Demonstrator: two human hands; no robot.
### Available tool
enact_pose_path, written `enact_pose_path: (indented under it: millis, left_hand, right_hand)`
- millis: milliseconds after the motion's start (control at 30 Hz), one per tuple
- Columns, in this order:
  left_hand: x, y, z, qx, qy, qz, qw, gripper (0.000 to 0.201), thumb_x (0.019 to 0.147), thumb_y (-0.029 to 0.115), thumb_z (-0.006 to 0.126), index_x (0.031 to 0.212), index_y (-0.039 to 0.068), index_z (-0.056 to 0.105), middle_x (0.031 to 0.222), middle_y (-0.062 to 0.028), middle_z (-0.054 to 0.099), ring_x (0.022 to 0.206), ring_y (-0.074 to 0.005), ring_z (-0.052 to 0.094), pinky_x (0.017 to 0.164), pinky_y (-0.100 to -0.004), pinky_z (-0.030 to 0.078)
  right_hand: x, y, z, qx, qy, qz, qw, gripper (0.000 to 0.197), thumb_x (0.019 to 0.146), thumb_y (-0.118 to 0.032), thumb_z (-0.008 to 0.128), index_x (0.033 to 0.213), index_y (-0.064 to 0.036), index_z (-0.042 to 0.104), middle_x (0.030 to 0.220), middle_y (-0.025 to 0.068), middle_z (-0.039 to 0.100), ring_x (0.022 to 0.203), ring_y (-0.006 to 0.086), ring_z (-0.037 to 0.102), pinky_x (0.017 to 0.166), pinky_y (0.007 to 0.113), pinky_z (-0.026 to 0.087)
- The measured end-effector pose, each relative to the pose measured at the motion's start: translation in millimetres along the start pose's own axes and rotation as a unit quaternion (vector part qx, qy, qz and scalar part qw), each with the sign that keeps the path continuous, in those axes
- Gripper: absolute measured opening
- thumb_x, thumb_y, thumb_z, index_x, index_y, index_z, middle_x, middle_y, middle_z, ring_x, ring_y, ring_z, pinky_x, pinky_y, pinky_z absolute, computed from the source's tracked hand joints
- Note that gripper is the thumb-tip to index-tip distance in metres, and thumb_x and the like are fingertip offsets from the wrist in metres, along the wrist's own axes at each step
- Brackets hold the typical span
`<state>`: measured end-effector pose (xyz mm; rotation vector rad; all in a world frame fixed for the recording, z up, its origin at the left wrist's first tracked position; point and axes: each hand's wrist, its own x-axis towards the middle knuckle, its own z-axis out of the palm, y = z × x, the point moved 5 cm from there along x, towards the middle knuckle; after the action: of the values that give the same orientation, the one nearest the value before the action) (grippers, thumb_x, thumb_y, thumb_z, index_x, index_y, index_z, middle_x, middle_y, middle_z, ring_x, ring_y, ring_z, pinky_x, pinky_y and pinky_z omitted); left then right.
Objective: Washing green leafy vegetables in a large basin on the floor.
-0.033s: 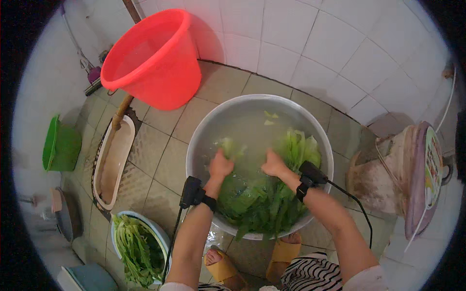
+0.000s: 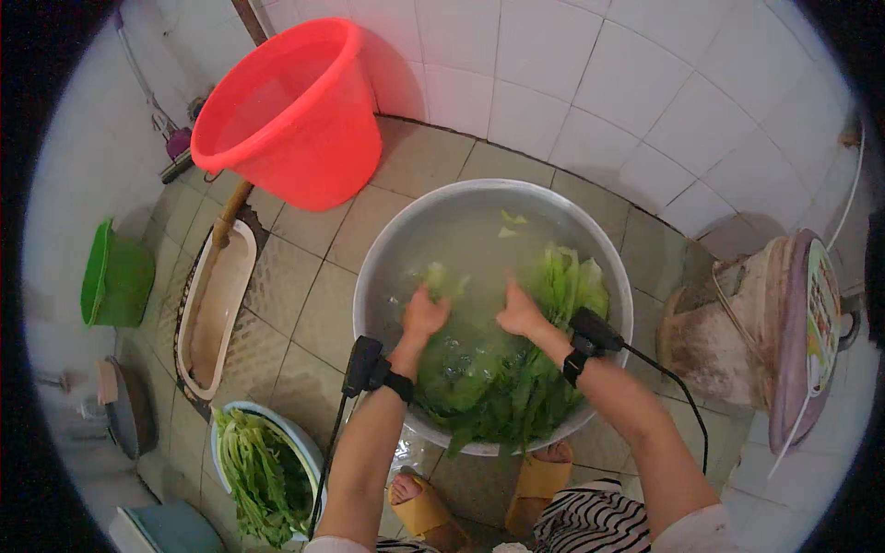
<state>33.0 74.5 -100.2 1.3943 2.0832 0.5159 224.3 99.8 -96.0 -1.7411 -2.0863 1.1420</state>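
Observation:
A wide silver metal basin (image 2: 366, 267) holds cloudy water and leafy greens (image 2: 479, 392). In it, my left hand (image 2: 426, 315) dips its fingers into the water, thumb apart. A pale green leaf piece (image 2: 434, 274) lies at those fingertips; whether they touch it is unclear. My right hand (image 2: 521, 311) is also partly underwater, open, one finger stretched forward. Pale leaf stalks (image 2: 573, 281) float just right of it. Dark leaves lie between my wrists at the basin's near side. The cloudy water blurs the fingertips of both hands.
A large red bucket (image 2: 355, 152) stands at the back left, near a floor squat toilet (image 2: 218, 313). More greens (image 2: 263, 475) fill a pale blue basin (image 2: 318, 452) at the lower left. A stained lidded bucket (image 2: 710, 332) stands right. Cables hang from both wrist devices.
My left hand has shifted slightly to the right, and the leaf piece by its fingertips with it. Some near leaves sit lower in the water. My right hand stays almost in place.

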Motion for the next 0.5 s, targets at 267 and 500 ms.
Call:
enact_pose_path:
  millis: [267, 500]
  left_hand:
    - [-23, 34, -37, -0.377, -0.131, -0.017, 0.917, 0.028, 0.075, 0.009, 0.056, 0.1, -0.001, 0.052, 0.088, -0.006, 0.059, 0.08, -0.0148, 0.055, 0.071, -0.0282, 0.043]
    - [-27, 48, -44, -0.177, 0.087, 0.094, 0.976, 0.031, 0.078, 0.028, 0.053, 0.095, 0.001, 0.052, 0.087, -0.0193, 0.058, 0.079, -0.0303, 0.058, 0.07, -0.0371, 0.044]
  right_hand:
    - [-11, -31, -56, 0.32, -0.045, -0.003, 0.946, 0.036, 0.074, -0.017, 0.059, 0.103, -0.0019, 0.045, 0.081, 0.0053, 0.056, 0.061, 0.0143, 0.05, 0.053, 0.029, 0.042]
    - [7, -45, -32, 0.064, 0.11, -0.016, 0.992, 0.028, 0.08, -0.026, 0.049, 0.082, 0.0014, 0.053, 0.063, 0.017, 0.054, 0.06, 0.0289, 0.055, 0.052, 0.04, 0.042]
